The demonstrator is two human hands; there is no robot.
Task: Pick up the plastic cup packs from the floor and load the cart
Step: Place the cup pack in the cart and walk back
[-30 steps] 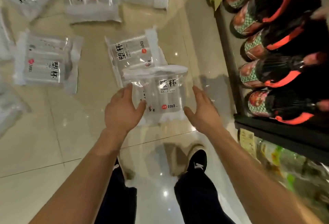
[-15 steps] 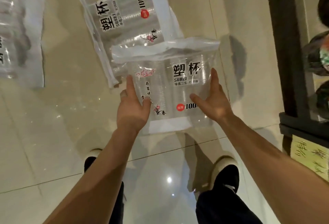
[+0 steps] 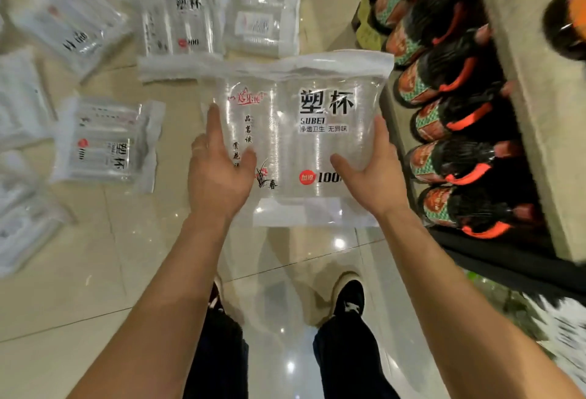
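Note:
A clear plastic cup pack [image 3: 304,132] with black Chinese lettering and a red dot label hangs above the floor between my two hands. My left hand [image 3: 218,170] grips its left side, thumb across the front. My right hand [image 3: 371,170] grips its right side, thumb on the front near the red dot. Several more cup packs lie flat on the floor: one [image 3: 104,142] to the left, one [image 3: 184,21] behind the held pack, one [image 3: 263,15] further right. No cart is in view.
A low shelf [image 3: 523,113] runs along the right, stocked with dark bottles [image 3: 456,113] with red handles. More packs [image 3: 22,221] lie at the far left on the glossy beige tiled floor [image 3: 126,256]. My shoes [image 3: 345,300] stand below the pack.
The pack has come up off the floor and closer to the camera, held in both hands. The view has pulled back, so more floor packs and the bottle shelf show again.

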